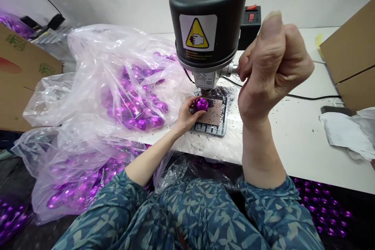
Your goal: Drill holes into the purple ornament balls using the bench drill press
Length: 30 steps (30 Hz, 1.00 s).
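Note:
Between thumb and fingers, my left hand (188, 114) holds a shiny purple faceted ball (202, 104). The ball is just below the tip of a black bench press (205, 23), over its grey base plate (210, 129). A brownish pad (215, 115) lies on that plate, sprinkled with dark bits. Raised at the machine's right side, my right hand (271, 66) is closed around the press's lever handle (234, 69); most of the handle is hidden by the fingers. A yellow hand-warning label (198, 33) faces me on the press head.
Left of the press, a clear plastic bag (88, 47) holds many purple balls (140, 113); another bag hangs below the table edge. More purple balls (325, 207) lie low at right. Cardboard boxes (351, 54) stand on both sides. White cloth (348, 133) lies on the white table (295, 133).

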{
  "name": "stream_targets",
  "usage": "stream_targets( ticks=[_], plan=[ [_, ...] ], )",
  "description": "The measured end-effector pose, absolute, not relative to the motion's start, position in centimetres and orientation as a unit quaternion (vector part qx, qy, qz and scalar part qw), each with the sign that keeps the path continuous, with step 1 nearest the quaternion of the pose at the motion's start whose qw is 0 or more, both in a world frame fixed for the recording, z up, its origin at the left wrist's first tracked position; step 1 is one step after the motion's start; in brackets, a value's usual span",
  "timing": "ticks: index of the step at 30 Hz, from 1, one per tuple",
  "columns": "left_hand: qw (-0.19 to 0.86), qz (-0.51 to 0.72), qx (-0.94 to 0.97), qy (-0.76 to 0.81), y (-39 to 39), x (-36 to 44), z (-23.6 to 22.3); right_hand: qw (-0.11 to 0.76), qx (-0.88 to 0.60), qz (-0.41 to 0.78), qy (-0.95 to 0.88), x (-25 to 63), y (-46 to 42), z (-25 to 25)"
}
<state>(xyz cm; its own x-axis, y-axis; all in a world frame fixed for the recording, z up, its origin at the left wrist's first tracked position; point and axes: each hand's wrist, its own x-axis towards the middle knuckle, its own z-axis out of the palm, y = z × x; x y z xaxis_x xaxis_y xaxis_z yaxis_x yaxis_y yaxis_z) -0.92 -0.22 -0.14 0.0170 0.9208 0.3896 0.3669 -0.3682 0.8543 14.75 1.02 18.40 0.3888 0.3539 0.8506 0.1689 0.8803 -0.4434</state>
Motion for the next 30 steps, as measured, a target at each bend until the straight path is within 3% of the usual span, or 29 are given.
stream_targets(
  ticks=[5,17,22,30],
  plan=[
    [0.225,0.491,0.712,0.449,-0.8,-0.9,-0.2,0.783,-0.284,0.024,-0.553,14.8,1.3,18.2],
    [0.343,0.52,0.626,0.47,-0.3,-0.8,-1.2,0.763,-0.278,0.006,-0.584,14.8,0.9,18.0],
    [0.301,0.499,0.676,0.451,-0.1,-0.9,-0.4,0.812,-0.185,0.057,-0.551,14.6,0.8,18.2],
    [0.247,0.488,0.697,0.464,-0.3,0.5,-0.7,0.805,-0.227,0.064,-0.544,14.6,0.2,18.4]
  ],
)
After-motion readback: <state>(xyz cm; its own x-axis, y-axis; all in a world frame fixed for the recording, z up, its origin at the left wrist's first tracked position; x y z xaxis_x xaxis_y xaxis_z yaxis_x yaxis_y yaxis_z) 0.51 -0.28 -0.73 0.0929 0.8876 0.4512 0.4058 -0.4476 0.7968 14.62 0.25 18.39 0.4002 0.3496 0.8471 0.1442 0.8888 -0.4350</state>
